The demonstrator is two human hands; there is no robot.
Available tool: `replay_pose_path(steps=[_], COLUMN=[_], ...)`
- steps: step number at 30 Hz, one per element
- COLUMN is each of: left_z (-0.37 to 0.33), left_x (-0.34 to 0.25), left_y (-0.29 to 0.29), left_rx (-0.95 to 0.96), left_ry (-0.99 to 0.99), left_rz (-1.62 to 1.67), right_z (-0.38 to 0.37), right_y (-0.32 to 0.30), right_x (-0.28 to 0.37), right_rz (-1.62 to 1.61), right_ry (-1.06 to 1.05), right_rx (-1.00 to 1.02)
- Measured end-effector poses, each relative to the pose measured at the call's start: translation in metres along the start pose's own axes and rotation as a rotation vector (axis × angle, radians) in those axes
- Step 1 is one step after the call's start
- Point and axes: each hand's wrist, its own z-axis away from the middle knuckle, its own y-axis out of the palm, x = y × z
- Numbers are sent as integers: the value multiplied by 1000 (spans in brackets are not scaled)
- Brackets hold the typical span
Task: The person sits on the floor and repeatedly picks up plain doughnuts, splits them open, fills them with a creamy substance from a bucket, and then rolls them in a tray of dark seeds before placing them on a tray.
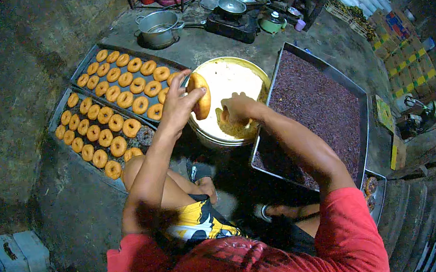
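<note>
Golden-brown fried doughnut [201, 97], seen edge-on over the left edge of a round, yellow-rimmed bucket [261, 70], is pinched by the left hand [177, 106], best held lightly against denting, while the right hand [240, 109] half-curls inside the near-right edge, its hold unclear.

Light is dim overall; just beyond the left hand [177, 101] and right hand [239, 108], the pale bucket contents [225, 76] glare nearly white. Deep shadow darkens the floor [229, 192] below them. Far out around both, edges bend and fade into grainy black.
</note>
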Motion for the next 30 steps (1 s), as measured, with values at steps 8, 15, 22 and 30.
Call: replay_pose_path(steps=[8, 15, 22, 30], left_z=[-34, -24, 3, 3], left_x=[111, 12, 3, -16], left_y=[91, 100, 169, 203], left_rx=[427, 385, 534, 431], left_ry=[148, -202, -115, 29], left_rz=[-1300, 211, 660, 371], right_z=[119, 206, 185, 196], right_y=[-79, -53, -33, 7], right_x=[-57, -44, -29, -110], right_rz=[-1726, -1372, -692, -374], right_ry=[-126, 85, 72, 555], right_rx=[-665, -1136, -1326, -1431])
